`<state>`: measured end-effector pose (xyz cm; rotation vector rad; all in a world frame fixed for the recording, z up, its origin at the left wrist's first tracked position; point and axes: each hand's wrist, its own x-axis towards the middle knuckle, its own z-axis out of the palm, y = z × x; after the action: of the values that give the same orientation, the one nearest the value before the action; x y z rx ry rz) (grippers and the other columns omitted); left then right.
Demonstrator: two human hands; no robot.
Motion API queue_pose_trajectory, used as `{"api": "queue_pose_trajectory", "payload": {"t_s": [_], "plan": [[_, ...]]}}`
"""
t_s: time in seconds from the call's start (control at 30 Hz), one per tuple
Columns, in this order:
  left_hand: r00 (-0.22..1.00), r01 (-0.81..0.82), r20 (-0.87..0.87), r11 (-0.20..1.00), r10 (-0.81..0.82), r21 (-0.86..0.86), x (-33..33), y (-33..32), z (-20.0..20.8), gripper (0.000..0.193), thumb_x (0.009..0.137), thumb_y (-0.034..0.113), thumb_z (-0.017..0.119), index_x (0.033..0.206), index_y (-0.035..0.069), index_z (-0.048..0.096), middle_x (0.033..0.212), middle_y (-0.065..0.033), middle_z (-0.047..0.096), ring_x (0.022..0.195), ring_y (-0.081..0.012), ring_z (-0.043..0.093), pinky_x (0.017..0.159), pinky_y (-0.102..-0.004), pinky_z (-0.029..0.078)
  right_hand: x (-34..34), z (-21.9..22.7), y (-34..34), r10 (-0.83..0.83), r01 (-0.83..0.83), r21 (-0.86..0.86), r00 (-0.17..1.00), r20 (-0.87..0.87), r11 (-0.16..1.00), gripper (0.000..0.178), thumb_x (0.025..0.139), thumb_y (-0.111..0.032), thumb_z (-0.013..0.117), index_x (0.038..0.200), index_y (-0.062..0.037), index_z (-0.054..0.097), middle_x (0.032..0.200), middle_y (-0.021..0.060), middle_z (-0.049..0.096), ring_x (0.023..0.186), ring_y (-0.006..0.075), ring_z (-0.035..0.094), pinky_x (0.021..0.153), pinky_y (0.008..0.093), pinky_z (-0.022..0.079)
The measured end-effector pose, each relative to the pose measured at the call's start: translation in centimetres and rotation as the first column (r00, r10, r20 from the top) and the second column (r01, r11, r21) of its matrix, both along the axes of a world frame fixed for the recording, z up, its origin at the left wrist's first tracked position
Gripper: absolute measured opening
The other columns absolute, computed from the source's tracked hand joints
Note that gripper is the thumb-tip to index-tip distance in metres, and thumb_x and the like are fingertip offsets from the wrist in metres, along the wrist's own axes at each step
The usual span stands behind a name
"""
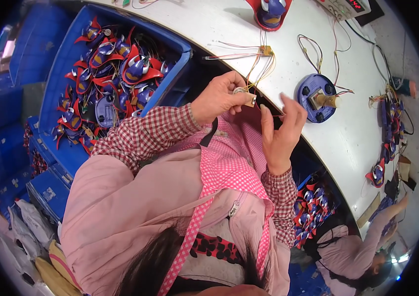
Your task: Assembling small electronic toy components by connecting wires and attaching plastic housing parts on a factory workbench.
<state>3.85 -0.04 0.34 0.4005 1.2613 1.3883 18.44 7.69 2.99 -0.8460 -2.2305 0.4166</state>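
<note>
Between the thumb and fingers of my left hand is a small circuit board, held at the table's near edge. A round silver disc shows beside those fingertips. Thin coloured wires run from the board up to a small yellowish component on the table, and on toward a purple-and-red toy part. My right hand is just right of the board, thumb and fingers apart, with nothing seen in it. Near its fingertips lies a round purple base with a cylindrical piece on it.
A blue crate full of purple-and-red toy parts stands at the left. More such parts are below the white table at the right. A device with a red display sits at the back. Another person works at lower right.
</note>
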Motion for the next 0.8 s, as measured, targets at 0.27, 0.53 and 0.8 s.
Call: {"api": "queue_pose_trajectory", "payload": {"t_s": [0.27, 0.53, 0.8], "plan": [[0.997, 0.033, 0.066, 0.999, -0.033, 0.015, -0.6, -0.1, -0.2, 0.018, 0.081, 0.009, 0.066, 0.088, 0.003, 0.05, 0.071, -0.0018, 0.058, 0.056, -0.0056, 0.053, 0.047, -0.0172, 0.042, -0.6, -1.0, 0.1, 0.296, -0.286, -0.169, 0.955, 0.035, 0.943, 0.019, 0.072, 0.002, 0.066, 0.089, -0.0021, 0.059, 0.081, 0.0103, 0.056, 0.076, 0.0267, 0.055, 0.067, 0.0349, 0.045], [0.991, 0.037, 0.129, 0.999, -0.042, 0.035, -0.8, -0.2, -0.8, 0.018, 0.081, 0.008, 0.066, 0.089, 0.003, 0.051, 0.071, -0.0011, 0.057, 0.056, -0.0053, 0.053, 0.048, -0.0162, 0.042, -0.7, -2.0, 0.3, 0.347, -0.347, -0.111, 0.938, -0.016, 0.931, 0.016, 0.072, 0.003, 0.065, 0.086, -0.0016, 0.058, 0.078, 0.0107, 0.057, 0.073, 0.0277, 0.055, 0.065, 0.0348, 0.046], [0.613, 0.033, -0.789, 0.997, 0.038, 0.073, 0.2, -2.6, 0.5, 0.048, 0.076, 0.015, 0.071, 0.114, -0.001, 0.048, 0.102, -0.012, 0.054, 0.09, -0.0211, 0.053, 0.08, -0.0283, 0.044, 3.2, -0.3, 1.8, 0.292, -0.297, -0.111, 0.955, -0.059, 0.948, 0.026, 0.072, -0.001, 0.068, 0.095, 0.0002, 0.058, 0.083, 0.0116, 0.056, 0.069, 0.024, 0.055, 0.062, 0.033, 0.046]]}}
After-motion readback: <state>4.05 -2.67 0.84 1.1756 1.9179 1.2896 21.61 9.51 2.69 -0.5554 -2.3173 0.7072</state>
